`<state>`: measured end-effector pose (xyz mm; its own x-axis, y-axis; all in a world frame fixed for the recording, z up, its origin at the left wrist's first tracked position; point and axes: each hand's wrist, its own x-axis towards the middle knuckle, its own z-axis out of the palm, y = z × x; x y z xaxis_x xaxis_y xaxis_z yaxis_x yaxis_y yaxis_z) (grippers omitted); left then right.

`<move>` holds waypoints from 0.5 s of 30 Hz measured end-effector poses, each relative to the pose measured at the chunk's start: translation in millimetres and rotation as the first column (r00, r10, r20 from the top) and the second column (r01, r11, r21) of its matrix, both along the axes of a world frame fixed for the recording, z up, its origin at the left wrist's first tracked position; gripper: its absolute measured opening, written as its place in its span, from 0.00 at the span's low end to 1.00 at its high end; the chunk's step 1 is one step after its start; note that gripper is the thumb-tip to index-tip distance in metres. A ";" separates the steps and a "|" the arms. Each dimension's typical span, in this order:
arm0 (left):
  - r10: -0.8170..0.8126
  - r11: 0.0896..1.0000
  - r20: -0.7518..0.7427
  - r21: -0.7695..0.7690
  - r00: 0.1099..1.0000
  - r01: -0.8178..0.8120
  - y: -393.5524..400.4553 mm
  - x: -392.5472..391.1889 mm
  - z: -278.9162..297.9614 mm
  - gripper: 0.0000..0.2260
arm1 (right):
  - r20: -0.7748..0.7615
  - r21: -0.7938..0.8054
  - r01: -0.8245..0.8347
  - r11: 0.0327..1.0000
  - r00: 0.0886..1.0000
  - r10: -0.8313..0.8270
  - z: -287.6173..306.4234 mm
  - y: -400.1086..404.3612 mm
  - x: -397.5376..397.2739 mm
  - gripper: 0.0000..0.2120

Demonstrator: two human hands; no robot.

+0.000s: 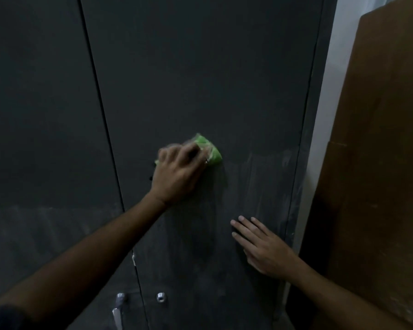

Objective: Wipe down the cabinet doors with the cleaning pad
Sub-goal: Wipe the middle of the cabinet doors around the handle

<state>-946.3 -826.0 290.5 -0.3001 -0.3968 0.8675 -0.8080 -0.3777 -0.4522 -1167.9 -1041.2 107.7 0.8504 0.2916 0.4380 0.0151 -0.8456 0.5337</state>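
My left hand grips the green cleaning pad against the right cabinet door; my right hand rests flat, steadying it. Overlapping strokes should clear the streaks.

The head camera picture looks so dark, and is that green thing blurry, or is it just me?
Head view: dim room, so the grey door looks nearly black. The pad and the left hand gripping it are smeared by motion; the right hand, flat on the door, is sharp. The wide lens slants the door edges.
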 end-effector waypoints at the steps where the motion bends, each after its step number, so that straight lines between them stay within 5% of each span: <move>1: -0.031 0.985 0.162 0.170 0.986 0.003 -4.2 -3.2 -10.8 0.19 | 0.001 0.001 -0.003 1.000 1.000 0.003 0.8 -1.0 -0.2 0.31; 3: -0.173 0.887 0.427 0.460 0.888 -0.049 -1.4 1.1 -8.5 0.19 | 0.005 -0.007 -0.011 1.000 1.000 0.011 3.7 -2.2 -0.7 0.32; 5: -0.146 0.893 0.442 0.443 0.885 -0.074 -2.0 5.7 9.1 0.18 | -0.004 -0.017 -0.011 1.000 1.000 0.011 6.4 -1.6 -0.6 0.33; 8: 0.024 0.999 -0.037 -0.024 0.999 -0.025 -18.3 -7.9 13.0 0.20 | 0.009 -0.003 -0.017 1.000 1.000 0.017 3.2 -1.6 -3.6 0.33; 10: -0.008 0.991 -0.141 -0.133 0.990 -0.011 -34.0 -28.8 0.4 0.19 | -0.011 0.009 -0.006 1.000 1.000 0.006 3.5 1.1 -4.9 0.33; 13: -0.084 0.925 0.351 0.375 0.932 -0.058 -39.7 -36.8 -11.8 0.19 | -0.037 0.028 -0.001 1.000 0.999 0.002 9.7 -0.4 -6.0 0.33; 15: -0.160 0.876 0.512 0.467 0.844 -0.117 -37.0 -30.2 7.7 0.18 | -0.048 0.023 -0.003 1.000 0.999 0.004 12.7 -1.1 -6.8 0.33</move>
<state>-976.5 -862.9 298.2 -0.6609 -0.6936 0.2865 -0.4009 0.0037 -0.9161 -1174.7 -1042.3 120.5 0.8695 0.2847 0.4037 0.0428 -0.8575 0.5126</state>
